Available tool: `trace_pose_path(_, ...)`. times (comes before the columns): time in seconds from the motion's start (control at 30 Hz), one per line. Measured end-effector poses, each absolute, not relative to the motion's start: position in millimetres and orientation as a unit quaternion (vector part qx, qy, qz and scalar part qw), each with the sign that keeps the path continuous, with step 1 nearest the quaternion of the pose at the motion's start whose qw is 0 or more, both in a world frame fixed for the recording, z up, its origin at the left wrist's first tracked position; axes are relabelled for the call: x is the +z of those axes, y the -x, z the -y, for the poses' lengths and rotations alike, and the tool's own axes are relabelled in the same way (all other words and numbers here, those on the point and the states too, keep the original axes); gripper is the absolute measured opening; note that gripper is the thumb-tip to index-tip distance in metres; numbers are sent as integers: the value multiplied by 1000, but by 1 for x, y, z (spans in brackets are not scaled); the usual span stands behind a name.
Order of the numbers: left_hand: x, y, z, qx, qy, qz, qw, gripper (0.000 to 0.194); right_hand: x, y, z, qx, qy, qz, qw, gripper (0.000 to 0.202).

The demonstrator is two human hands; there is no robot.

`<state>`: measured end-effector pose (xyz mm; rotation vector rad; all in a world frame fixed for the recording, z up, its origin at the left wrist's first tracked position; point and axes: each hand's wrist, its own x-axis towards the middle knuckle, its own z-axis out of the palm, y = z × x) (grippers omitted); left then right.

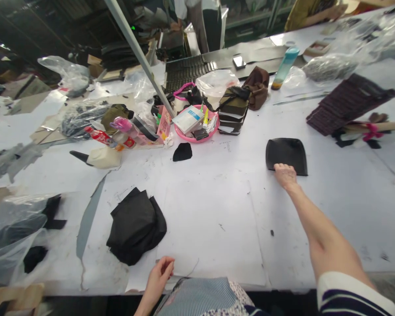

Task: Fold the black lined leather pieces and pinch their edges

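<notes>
Out to the right, my right hand [285,174] grips the near edge of a flat black piece with a raised rim [286,153], which lies on the white table. My left hand [161,272] is by the table's front edge, its fingers loosely curled and nothing visible in them. Just beyond it and to the left lies a stack of black fabric pieces [134,228], its corners fanned out. A small black scrap [182,152] rests mid-table, in front of a pink basket [197,139] that holds a white box and small items.
A slanted metal pole [141,57] rises behind the basket. Bottles, a cream container [103,157] and plastic bags are at the left. Stacked dark striped pieces [345,103] and a blue bottle [285,68] stand at the right. Two people are across the table.
</notes>
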<state>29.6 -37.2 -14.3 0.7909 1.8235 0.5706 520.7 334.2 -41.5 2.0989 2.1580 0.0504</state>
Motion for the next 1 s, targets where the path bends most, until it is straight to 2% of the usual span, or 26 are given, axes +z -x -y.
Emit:
trace_pose_path(0.13,-4,-47,15,217,-397,-713,535,35,-14,-486,-301,0,-712,-700,-52,15)
trace_pose_path(0.27,7,-73,-12,224,-433,-677,552,30,18,-405,-221,-129,-635,-746,-155,9)
trace_pose_path(0.43,12,-110,-35,285,-459,-619,570,59,25,-287,-98,-407,-533,-709,-217,14)
trace_pose_path(0.47,12,-114,-36,300,-454,-611,575,55,23,-269,-79,-451,-519,-689,-229,14)
trace_pose_path(0.57,14,-113,-31,346,-389,-614,594,27,20,-233,-46,-533,-470,-652,-265,16)
trace_pose_path(0.7,17,-93,-17,378,-323,-616,611,29,31,-226,-48,-472,-466,-696,-275,43)
trace_pose_path(0.87,21,-68,-4,423,-287,-578,636,36,31,-253,-80,-328,-566,-676,-340,39)
trace_pose_path(0.93,24,-60,1,449,-258,-566,642,36,18,-261,-91,-356,-612,-609,-357,48)
trace_pose_path(1.0,26,-50,5,477,-227,-557,641,35,4,-263,-96,-471,-622,-525,-340,56)
